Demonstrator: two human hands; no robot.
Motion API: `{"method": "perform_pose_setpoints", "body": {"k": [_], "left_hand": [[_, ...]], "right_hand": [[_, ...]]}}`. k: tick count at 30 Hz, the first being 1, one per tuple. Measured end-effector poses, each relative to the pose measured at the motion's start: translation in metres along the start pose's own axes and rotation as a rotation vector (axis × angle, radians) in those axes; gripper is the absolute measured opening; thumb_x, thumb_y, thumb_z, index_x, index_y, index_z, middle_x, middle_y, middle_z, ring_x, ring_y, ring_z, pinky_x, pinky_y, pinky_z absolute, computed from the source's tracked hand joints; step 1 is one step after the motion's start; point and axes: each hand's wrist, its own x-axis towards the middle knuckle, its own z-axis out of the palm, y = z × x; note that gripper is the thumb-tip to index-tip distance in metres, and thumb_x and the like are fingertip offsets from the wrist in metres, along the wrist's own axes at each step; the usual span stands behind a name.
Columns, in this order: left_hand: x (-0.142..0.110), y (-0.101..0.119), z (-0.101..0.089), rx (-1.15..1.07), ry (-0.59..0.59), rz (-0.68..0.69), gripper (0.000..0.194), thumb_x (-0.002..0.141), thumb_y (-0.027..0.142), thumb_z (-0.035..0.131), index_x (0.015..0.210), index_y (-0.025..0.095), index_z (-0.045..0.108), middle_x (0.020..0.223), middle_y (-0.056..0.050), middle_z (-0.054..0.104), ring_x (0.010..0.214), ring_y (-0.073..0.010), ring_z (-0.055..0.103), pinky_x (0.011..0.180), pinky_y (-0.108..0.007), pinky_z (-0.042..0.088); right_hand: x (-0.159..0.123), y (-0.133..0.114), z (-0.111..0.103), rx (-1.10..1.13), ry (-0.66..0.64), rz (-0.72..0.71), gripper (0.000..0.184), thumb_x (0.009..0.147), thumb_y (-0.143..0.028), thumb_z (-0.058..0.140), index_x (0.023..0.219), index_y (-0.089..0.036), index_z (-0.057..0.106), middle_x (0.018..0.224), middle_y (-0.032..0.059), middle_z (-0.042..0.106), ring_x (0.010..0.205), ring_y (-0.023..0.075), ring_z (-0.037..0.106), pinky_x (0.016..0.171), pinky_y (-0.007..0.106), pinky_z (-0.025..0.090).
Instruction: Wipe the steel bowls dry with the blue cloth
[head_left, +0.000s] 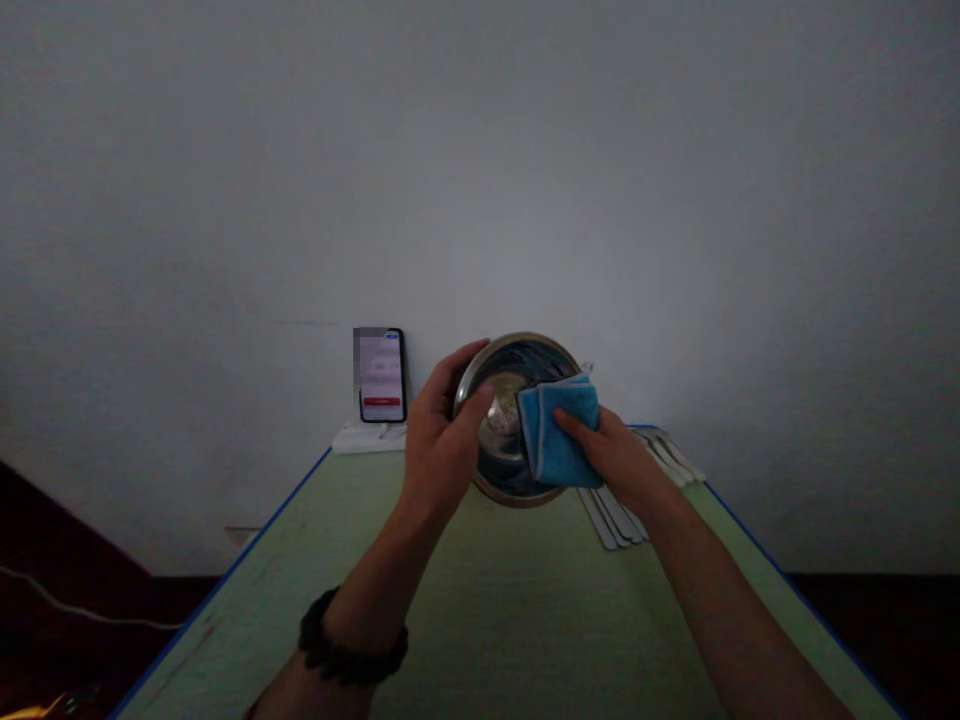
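A person is apparently wiping the inside of a shiny, round metal bowl (pixel 504 425) above a green surface (pixel 480 610). The left hand (pixel 442 430) is gripping its rim, thumb reaching inside; the right hand's (pixel 619 455) grip is closing on a soft, folded blue cloth (pixel 566 435) over the bowl's right side. Continuing is seemingly calling for steady bowl support and cloth pressure along the curve.

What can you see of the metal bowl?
The bowl is round, shiny and silvery, apparently stainless steel, with a smooth rim and reflections inside. It is tipped so its mouth faces the camera, held over the green table. The left hand grips its left side, thumb inside the rim. The right hand holds a folded blue cloth at its right side, hiding part of the interior.
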Motion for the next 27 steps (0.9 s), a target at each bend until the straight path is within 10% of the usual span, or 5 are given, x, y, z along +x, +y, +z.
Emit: {"method": "perform_pose_setpoints", "body": {"k": [8,16,22,27], "left_hand": [[0.005,-0.004,-0.017,-0.173,-0.387,-0.441,0.048,0.076,0.032,0.059,0.122,0.022,0.052,0.095,-0.006,0.07,0.078,-0.0212,0.066,0.068,-0.031,0.053],[0.007,-0.015,-0.009,0.035,-0.196,-0.262,0.049,0.083,0.045,0.048,0.128,0.028,0.045,0.123,-0.003,0.058,0.118,-0.0233,0.048,0.093,-0.035,0.043],[0.004,-0.008,-0.001,0.148,-0.257,-0.208,0.048,0.088,0.048,0.035,0.131,0.027,0.041,0.139,0.0,0.042,0.13,-0.019,0.032,0.109,-0.034,0.022],[-0.007,-0.005,0.016,0.165,-0.312,-0.183,0.046,0.09,0.048,0.028,0.128,0.027,0.045,0.139,0.002,0.042,0.131,-0.0144,0.031,0.111,-0.029,0.018]], "right_hand": [[0.0,-0.012,-0.015,-0.349,0.02,-0.23,0.033,0.08,-0.048,0.049,0.09,-0.019,0.06,0.086,0.005,0.067,0.078,0.0213,0.061,0.073,0.037,0.047],[0.004,-0.015,-0.024,-0.456,0.588,-0.338,0.04,0.083,-0.049,0.039,0.099,-0.016,0.055,0.096,0.0126,0.061,0.089,0.0258,0.056,0.08,0.04,0.04],[-0.008,-0.026,-0.01,-0.318,0.435,-0.241,0.031,0.077,-0.032,0.047,0.105,-0.018,0.049,0.092,0.0084,0.06,0.081,0.0223,0.055,0.076,0.038,0.042],[-0.01,-0.013,0.014,-0.729,0.467,-0.443,0.035,0.074,-0.017,0.044,0.109,-0.012,0.049,0.102,0.0152,0.053,0.098,0.0286,0.046,0.085,0.049,0.038]]}}
